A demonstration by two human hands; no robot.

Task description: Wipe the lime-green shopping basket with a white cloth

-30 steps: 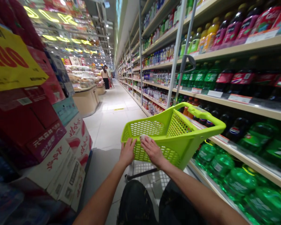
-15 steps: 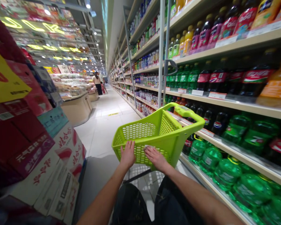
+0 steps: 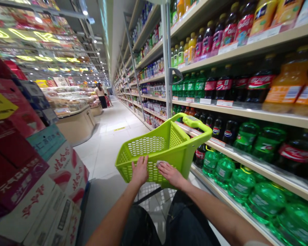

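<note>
A lime-green shopping cart [image 3: 187,158] with pierced plastic walls stands in front of my knees, and nothing shows in the visible part of its basket. My left hand [image 3: 140,171] lies on the cart's near side wall, fingers spread and stretched toward the rim, with nothing in it. Right of it, my right hand [image 3: 171,174] presses a small whitish wipe [image 3: 159,164] against the same wall. Its fingers lie over the wipe, so most of the wipe is hidden.
Drink shelves [image 3: 220,106] with many bottles line the right side. Stacked cartons [image 3: 64,171] crowd the left. A rounded display counter [image 3: 78,126] stands farther up the aisle, with a person [image 3: 101,95] beyond it. Tiled floor [image 3: 113,140] runs between.
The view has turned slightly right, so the cart and shelves appear farther left. Both hands have slid a little rightward along the cart's wall, the wipe still under my right fingers.
</note>
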